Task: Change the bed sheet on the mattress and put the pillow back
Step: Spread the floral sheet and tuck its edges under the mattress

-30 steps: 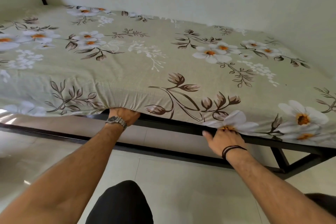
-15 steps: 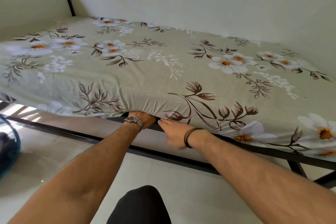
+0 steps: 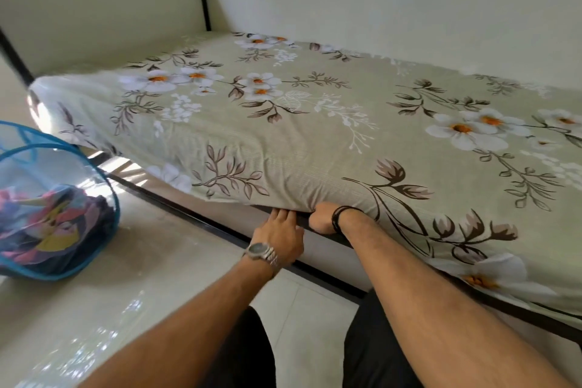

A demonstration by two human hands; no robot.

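One sheet (image 3: 315,123), floral, spread over the mattress; long axis runs from the headboard (image 3: 100,6) at far left off past the right edge, cut off there. My left hand (image 3: 277,238) lies flat-fingered at the sheet's near hem. My right hand (image 3: 321,217) has fingers tucked under it, grip hidden. One blue basket (image 3: 19,268) on the floor, left.

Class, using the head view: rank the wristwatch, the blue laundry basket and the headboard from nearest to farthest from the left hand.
From the left hand:
1. Wristwatch, on that hand's own wrist.
2. Blue laundry basket, on the floor to its left.
3. Headboard, at the bed's far end.
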